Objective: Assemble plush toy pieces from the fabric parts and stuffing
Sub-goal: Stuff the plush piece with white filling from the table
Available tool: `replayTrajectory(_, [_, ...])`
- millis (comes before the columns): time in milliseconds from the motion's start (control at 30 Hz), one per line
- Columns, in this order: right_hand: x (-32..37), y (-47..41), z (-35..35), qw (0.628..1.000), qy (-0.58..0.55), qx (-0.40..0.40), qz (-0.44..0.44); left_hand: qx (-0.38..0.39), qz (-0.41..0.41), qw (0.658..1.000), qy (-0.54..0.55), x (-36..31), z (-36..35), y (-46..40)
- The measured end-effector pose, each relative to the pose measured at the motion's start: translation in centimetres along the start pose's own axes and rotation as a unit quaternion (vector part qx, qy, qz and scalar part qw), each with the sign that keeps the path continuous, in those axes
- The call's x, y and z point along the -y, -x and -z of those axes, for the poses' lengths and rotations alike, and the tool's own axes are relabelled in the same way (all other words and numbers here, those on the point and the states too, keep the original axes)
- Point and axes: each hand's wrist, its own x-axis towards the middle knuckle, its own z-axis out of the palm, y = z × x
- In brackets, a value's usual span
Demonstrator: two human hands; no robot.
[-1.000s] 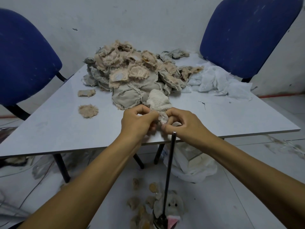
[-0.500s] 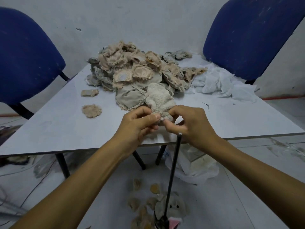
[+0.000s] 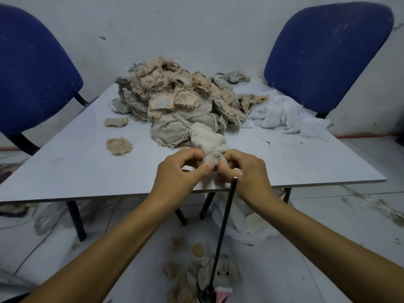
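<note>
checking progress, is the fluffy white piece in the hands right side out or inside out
Right side out: the fluffy white piece shows its pile; both hands pinch its gathered end.

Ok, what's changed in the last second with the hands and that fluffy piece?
Little. Both hands, left and right, keep pinching the fluffy piece at its near end, and have shifted a bit away from the table edge toward the pile. The rod, pile and loose scraps stayed put.
</note>
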Motion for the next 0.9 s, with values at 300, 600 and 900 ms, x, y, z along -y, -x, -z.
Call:
replayTrajectory(300, [0.0,-0.5,-0.1,0.999,-0.02,0.009,-0.042,-0.099,0.035,0.994,-0.043,0.4,-2.0,-1.0])
replayTrajectory(600, [0.1,-0.8,-0.3,0.998,-0.008,-0.033,-0.057,-0.093,-0.14,0.964,-0.207,1.1,-2.9,-2.1])
replayTrajectory(900, [0.5,-1.9,1.0,0.954,-0.23,0.026,-0.189,0.187,-0.145,0.932,-0.274,2.2,1.5,-4.6])
